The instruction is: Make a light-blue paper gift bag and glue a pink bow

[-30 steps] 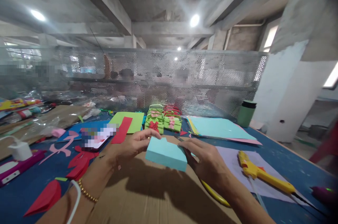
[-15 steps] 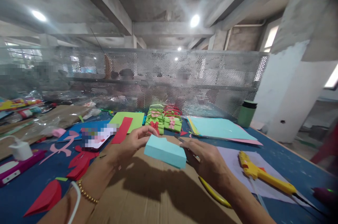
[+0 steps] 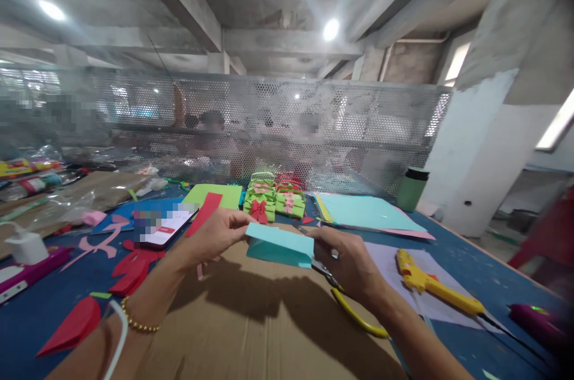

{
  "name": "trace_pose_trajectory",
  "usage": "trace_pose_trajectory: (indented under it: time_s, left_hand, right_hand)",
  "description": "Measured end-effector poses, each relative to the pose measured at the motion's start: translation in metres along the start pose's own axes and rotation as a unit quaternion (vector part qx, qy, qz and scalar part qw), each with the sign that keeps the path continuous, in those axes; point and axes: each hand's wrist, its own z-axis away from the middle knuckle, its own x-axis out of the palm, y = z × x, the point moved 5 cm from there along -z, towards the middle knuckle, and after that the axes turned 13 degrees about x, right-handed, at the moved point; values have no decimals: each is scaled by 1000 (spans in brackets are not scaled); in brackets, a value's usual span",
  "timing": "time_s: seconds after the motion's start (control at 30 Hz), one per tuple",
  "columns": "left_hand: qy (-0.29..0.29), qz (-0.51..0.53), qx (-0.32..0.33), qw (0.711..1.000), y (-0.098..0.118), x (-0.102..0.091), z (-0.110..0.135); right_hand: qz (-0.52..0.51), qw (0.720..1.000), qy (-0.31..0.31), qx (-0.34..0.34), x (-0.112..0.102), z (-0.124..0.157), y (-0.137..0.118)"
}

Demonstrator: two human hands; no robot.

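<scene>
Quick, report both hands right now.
Left hand: closed on the folded light-blue paper, left end.
Right hand: closed on its right end; grip on yellow-handled tool unclear.

The right hand [image 3: 347, 254] hides part of the yellow-handled tool [image 3: 357, 318] — people [image 3: 211, 122] beyond the perforated screen [image 3: 376, 129] are blurred.

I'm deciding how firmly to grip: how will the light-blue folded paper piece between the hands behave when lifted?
The light-blue folded paper piece looks thin-edged, so probably light and easily crumpled. Its creased panels show little sag between the left hand and right hand, so it seems fairly stiff.
</scene>
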Motion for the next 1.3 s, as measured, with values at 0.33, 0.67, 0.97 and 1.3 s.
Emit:
trace_pose_trajectory:
  time_s: [0.33, 0.67, 0.97, 1.3]
  left_hand:
    - [30, 8, 58, 998, 20, 3, 2]
    - [41, -10, 49, 998, 13, 3, 2]
    - [3, 61, -68, 996, -9, 7, -3]
    - [-22, 123, -156, 980, -32, 24, 3]
  right_hand:
    - [-55, 992, -52, 97, 5, -4, 7]
    - [-83, 986, -63, 133, 7, -4, 10]
    - [-95, 986, -18, 136, -2, -7, 21]
    - [-49, 997, 64, 18, 0, 0, 3]
